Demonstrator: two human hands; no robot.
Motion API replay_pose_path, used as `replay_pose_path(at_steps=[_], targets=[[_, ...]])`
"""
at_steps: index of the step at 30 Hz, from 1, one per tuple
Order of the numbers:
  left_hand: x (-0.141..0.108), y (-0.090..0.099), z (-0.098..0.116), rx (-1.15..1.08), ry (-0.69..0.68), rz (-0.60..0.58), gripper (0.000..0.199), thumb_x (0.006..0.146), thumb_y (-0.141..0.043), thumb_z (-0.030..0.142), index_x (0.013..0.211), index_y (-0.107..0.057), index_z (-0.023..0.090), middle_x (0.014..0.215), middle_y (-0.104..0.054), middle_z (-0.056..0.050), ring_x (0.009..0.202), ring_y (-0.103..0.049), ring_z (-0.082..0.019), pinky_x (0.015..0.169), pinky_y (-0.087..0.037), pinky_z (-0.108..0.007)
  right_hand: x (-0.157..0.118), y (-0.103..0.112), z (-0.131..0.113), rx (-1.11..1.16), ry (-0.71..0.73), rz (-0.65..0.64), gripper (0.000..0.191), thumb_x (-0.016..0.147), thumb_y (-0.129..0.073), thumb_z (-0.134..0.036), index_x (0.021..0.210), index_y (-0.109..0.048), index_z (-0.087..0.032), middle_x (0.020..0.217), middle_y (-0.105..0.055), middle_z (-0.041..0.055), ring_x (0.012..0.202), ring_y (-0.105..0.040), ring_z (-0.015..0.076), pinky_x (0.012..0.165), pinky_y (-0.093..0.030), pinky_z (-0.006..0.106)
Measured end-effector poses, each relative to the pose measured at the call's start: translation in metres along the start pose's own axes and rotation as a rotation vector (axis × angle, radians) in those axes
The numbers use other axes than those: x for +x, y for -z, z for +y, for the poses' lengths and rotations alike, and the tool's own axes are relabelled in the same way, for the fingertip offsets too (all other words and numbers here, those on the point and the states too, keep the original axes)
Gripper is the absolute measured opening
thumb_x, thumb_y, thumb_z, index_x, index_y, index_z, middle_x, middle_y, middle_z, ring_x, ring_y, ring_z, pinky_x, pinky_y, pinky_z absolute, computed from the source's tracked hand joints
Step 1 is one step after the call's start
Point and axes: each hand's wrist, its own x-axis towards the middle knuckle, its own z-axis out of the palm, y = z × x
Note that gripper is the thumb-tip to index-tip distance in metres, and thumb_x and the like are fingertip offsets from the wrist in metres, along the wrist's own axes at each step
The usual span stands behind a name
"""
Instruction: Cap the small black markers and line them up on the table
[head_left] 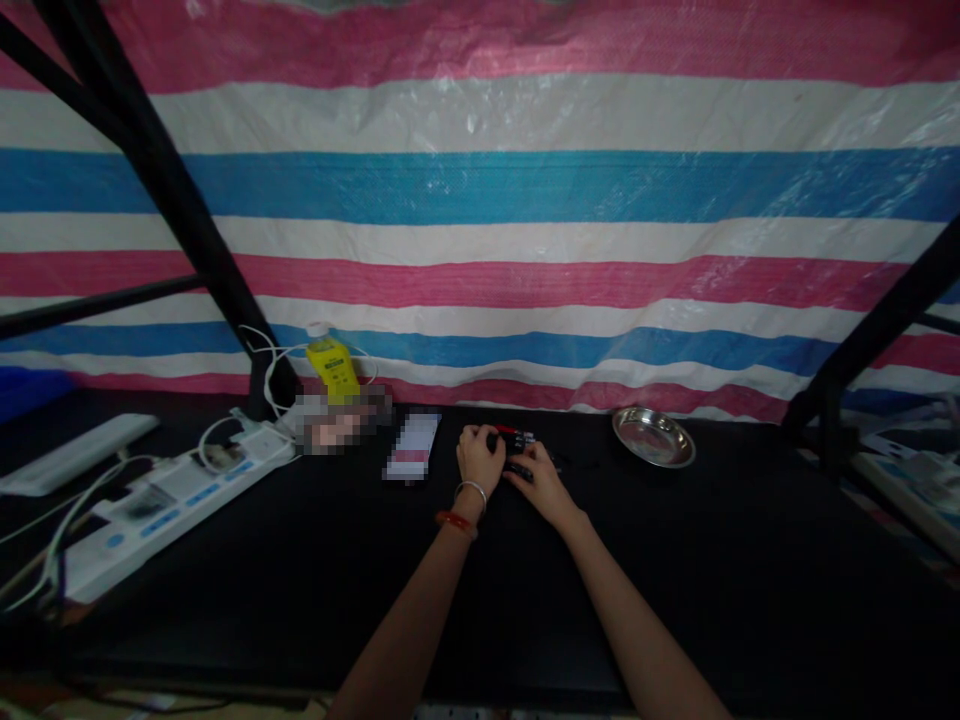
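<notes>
A small bunch of dark pens (516, 438), one with a red part and several with shiny tips or clips, lies between my hands on the black table (540, 600). My left hand (481, 462), with a pale bangle and a reddish bracelet at the wrist, is closed round the left ends of the pens. From the right, my right hand (543, 482) bends its thumb and fingers together at a dark pen low in the bunch. The dark pens blend into the table, so their number and exact outlines are unclear.
A phone (412, 446) lies left of my hands, near a yellow-labelled bottle (333, 368). A shiny metal dish (654, 438) sits at the right rear. At left are a white power strip (180, 510) and cables. Dark metal posts (180, 200) frame a striped sheet (525, 190).
</notes>
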Motion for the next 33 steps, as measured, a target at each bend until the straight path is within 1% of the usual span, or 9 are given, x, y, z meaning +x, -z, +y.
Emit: replay_pose_path(at_steps=[4, 8, 10, 14, 20, 25, 28, 31, 33], targets=[[-0.002, 0.001, 0.003, 0.058, -0.050, -0.068, 0.015, 0.077, -0.055, 0.026, 0.089, -0.062, 0.022, 0.095, -0.052, -0.006, 0.093, -0.052, -0.021, 0.082, -0.039, -0.034, 0.000, 0.006, -0.003, -0.120, 0.003, 0.108, 0.021, 0.080, -0.058, -0.030, 0.098, -0.067, -0.022, 0.092, -0.049, 0.0067, 0.090, -0.047, 0.0201, 0.084, -0.043, 0.037], [-0.003, 0.001, 0.003, 0.084, -0.052, -0.112, 0.012, 0.077, -0.055, 0.027, 0.086, -0.062, 0.023, 0.097, -0.051, -0.006, 0.096, -0.050, -0.021, 0.083, -0.037, -0.035, 0.000, 0.009, 0.003, -0.272, -0.101, 0.261, 0.026, 0.085, -0.048, -0.028, 0.104, -0.065, -0.022, 0.096, -0.050, 0.0089, 0.091, -0.045, 0.0217, 0.084, -0.041, 0.039], [-0.003, 0.001, 0.003, 0.084, -0.049, -0.129, 0.011, 0.076, -0.055, 0.025, 0.085, -0.061, 0.023, 0.096, -0.051, -0.005, 0.096, -0.050, -0.021, 0.083, -0.037, -0.034, -0.001, 0.009, 0.008, -0.333, -0.165, 0.273, 0.027, 0.084, -0.047, -0.026, 0.104, -0.065, -0.022, 0.097, -0.049, 0.0098, 0.091, -0.044, 0.0227, 0.083, -0.040, 0.040], [-0.003, 0.001, 0.004, 0.081, -0.045, -0.141, 0.011, 0.075, -0.055, 0.022, 0.084, -0.061, 0.022, 0.095, -0.051, -0.005, 0.096, -0.050, -0.020, 0.083, -0.036, -0.033, -0.001, 0.007, 0.019, -0.375, -0.242, 0.226, 0.028, 0.081, -0.049, -0.024, 0.105, -0.065, -0.023, 0.097, -0.049, 0.0102, 0.092, -0.042, 0.0235, 0.082, -0.039, 0.038], [-0.003, 0.001, 0.003, 0.062, -0.044, -0.140, 0.008, 0.074, -0.055, 0.019, 0.079, -0.061, 0.021, 0.094, -0.052, -0.005, 0.095, -0.051, -0.020, 0.083, -0.037, -0.033, -0.001, 0.006, 0.028, -0.317, -0.260, 0.234, 0.022, 0.075, -0.056, -0.023, 0.094, -0.067, -0.024, 0.091, -0.048, 0.0076, 0.086, -0.043, 0.0225, 0.078, -0.038, 0.037], [-0.001, -0.001, 0.001, 0.004, -0.048, -0.073, 0.010, 0.074, -0.055, 0.016, 0.082, -0.058, 0.021, 0.092, -0.053, -0.004, 0.093, -0.053, -0.020, 0.083, -0.040, -0.033, -0.001, 0.005, 0.025, -0.246, -0.291, 0.269, 0.016, 0.076, -0.055, -0.026, 0.086, -0.067, -0.022, 0.087, -0.049, 0.0082, 0.086, -0.043, 0.0240, 0.079, -0.036, 0.039], [-0.001, -0.001, 0.001, -0.042, -0.050, -0.021, 0.013, 0.077, -0.052, 0.016, 0.088, -0.057, 0.020, 0.093, -0.056, -0.005, 0.092, -0.054, -0.019, 0.082, -0.041, -0.033, 0.000, 0.007, 0.020, -0.190, -0.266, 0.296, 0.017, 0.079, -0.052, -0.028, 0.085, -0.065, -0.021, 0.088, -0.052, 0.0084, 0.086, -0.044, 0.0234, 0.080, -0.036, 0.039], [0.000, -0.002, 0.001, -0.128, -0.062, 0.048, 0.015, 0.082, -0.048, 0.019, 0.095, -0.055, 0.018, 0.091, -0.058, -0.005, 0.088, -0.056, -0.018, 0.080, -0.043, -0.033, 0.003, 0.010, 0.014, -0.066, -0.217, 0.351, 0.019, 0.081, -0.050, -0.031, 0.086, -0.063, -0.019, 0.086, -0.056, 0.0069, 0.085, -0.047, 0.0208, 0.081, -0.037, 0.037], [0.000, -0.001, 0.002, -0.200, -0.064, 0.095, 0.019, 0.086, -0.044, 0.023, 0.102, -0.052, 0.017, 0.090, -0.059, -0.006, 0.087, -0.057, -0.017, 0.080, -0.043, -0.033, 0.006, 0.011, 0.010, 0.094, -0.222, 0.402, 0.022, 0.082, -0.049, -0.036, 0.087, -0.060, -0.018, 0.082, -0.057, 0.0052, 0.080, -0.049, 0.0183, 0.077, -0.039, 0.034]])
